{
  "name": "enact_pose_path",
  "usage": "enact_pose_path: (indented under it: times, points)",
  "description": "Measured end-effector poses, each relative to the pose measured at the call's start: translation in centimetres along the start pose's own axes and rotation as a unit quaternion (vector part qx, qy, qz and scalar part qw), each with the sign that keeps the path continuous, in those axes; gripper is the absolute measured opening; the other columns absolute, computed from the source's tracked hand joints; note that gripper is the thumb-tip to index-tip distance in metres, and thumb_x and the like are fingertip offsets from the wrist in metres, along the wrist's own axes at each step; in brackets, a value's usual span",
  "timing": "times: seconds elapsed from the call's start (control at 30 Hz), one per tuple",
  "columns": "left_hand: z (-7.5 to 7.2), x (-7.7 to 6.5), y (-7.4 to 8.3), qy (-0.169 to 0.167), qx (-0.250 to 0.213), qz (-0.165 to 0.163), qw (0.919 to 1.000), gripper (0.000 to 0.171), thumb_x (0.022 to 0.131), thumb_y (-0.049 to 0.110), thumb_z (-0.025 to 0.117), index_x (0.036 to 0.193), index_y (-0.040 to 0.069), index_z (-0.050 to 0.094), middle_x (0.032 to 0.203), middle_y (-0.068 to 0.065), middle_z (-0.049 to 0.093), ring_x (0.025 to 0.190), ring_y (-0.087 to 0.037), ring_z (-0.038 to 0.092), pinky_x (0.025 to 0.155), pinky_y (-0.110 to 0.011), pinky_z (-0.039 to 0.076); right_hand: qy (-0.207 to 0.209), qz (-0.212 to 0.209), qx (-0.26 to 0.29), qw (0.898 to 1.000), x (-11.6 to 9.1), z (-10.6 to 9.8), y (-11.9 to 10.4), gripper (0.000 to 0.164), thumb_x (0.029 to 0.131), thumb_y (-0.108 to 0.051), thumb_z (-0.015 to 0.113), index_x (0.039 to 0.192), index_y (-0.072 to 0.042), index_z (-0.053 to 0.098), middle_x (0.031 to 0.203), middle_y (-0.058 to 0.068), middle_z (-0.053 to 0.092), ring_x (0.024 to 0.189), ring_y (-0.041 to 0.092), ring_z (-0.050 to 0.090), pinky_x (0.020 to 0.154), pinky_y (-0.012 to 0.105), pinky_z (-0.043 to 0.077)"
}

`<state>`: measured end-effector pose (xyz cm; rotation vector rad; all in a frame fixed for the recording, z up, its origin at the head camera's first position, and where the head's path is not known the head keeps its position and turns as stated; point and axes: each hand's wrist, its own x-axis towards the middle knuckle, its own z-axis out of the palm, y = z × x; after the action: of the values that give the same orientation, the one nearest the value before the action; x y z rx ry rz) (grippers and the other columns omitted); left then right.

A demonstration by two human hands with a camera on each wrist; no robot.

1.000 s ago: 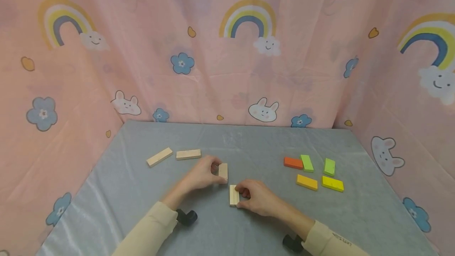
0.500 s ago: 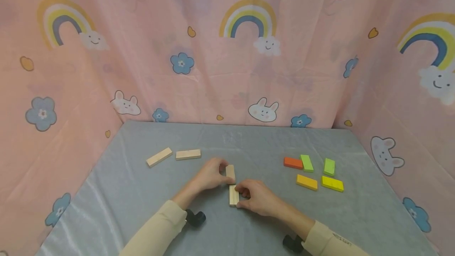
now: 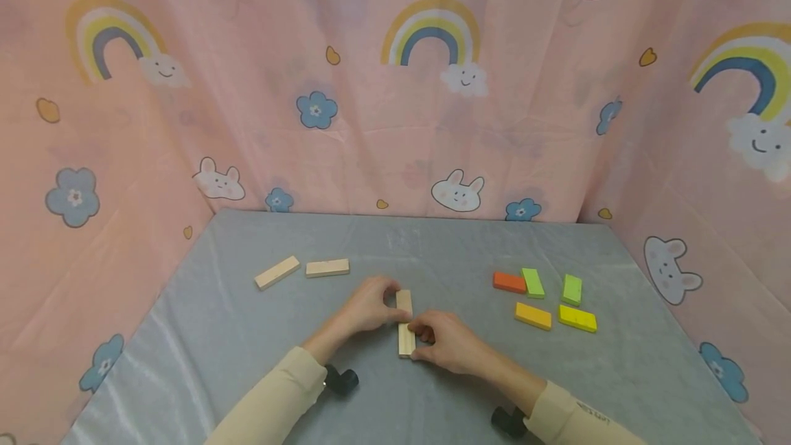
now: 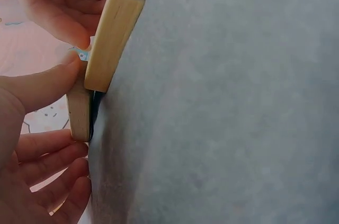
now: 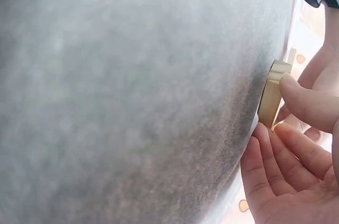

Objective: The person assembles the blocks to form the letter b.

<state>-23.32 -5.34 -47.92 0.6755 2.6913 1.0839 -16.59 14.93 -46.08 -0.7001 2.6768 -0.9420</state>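
Two plain wooden blocks lie end to end on the grey cloth, in the middle of the head view. My left hand (image 3: 369, 304) pinches the farther block (image 3: 404, 301) between thumb and fingers. On the nearer block (image 3: 406, 342), which shows a line along its length, my right hand (image 3: 448, 342) has its thumb and fingertips at the two ends. In the left wrist view the farther block (image 4: 79, 115) meets the end of the nearer block (image 4: 114, 38), slightly offset. The right wrist view shows the nearer block (image 5: 271, 99) between my right thumb and fingers.
Two more plain blocks, one slanted (image 3: 277, 273) and one level (image 3: 327, 268), lie at the back left. To the right are a red block (image 3: 509, 283), an orange block (image 3: 533, 316), a yellow block (image 3: 577, 318) and two green blocks (image 3: 572, 290). A patterned pink curtain (image 3: 371, 156) hangs behind.
My left hand has moved right and slightly nearer with its block, bringing it into line with the other block's far end. My right hand and its block have stayed in place.
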Motion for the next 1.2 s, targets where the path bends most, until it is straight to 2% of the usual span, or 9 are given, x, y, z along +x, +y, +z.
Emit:
enact_pose_path:
  times: [0.3, 0.87, 1.2]
  points:
    - [0.01, -0.02, 0.07, 0.004, -0.008, 0.007, 0.9999, 0.042, 0.087, 0.026, 0.082, 0.12, 0.002, 0.071, 0.12, -0.013, 0.068, 0.111, -0.029, 0.063, 0.094, -0.049, 0.05, -0.008, 0.018, 0.013, 1.0, 0.13, -0.03, -0.08, 0.034, 0.08, -0.013, 0.087, 0.109, -0.006, 0.073, 0.094, -0.003, 0.066, 0.085, 0.013, 0.059, 0.074, 0.031, 0.05]
    - [0.41, 0.28, 0.11, 0.005, 0.018, 0.028, 0.9994, 0.041, 0.088, 0.025, 0.081, 0.12, 0.003, 0.071, 0.117, -0.01, 0.069, 0.107, -0.025, 0.062, 0.091, -0.045, 0.05, -0.004, 0.008, 0.007, 1.0, 0.21, 0.05, -0.05, 0.034, 0.079, -0.013, 0.088, 0.109, -0.005, 0.072, 0.094, -0.002, 0.066, 0.084, 0.012, 0.059, 0.074, 0.031, 0.05]
    - [0.12, 0.19, 0.06, -0.001, 0.002, 0.036, 0.9993, 0.039, 0.088, 0.022, 0.081, 0.119, 0.002, 0.071, 0.118, -0.011, 0.068, 0.111, -0.028, 0.061, 0.094, -0.048, 0.048, -0.002, 0.01, -0.013, 1.0, 0.17, 0.18, -0.3, 0.035, 0.08, -0.014, 0.088, 0.11, -0.006, 0.073, 0.093, -0.004, 0.066, 0.083, 0.01, 0.058, 0.074, 0.031, 0.05]
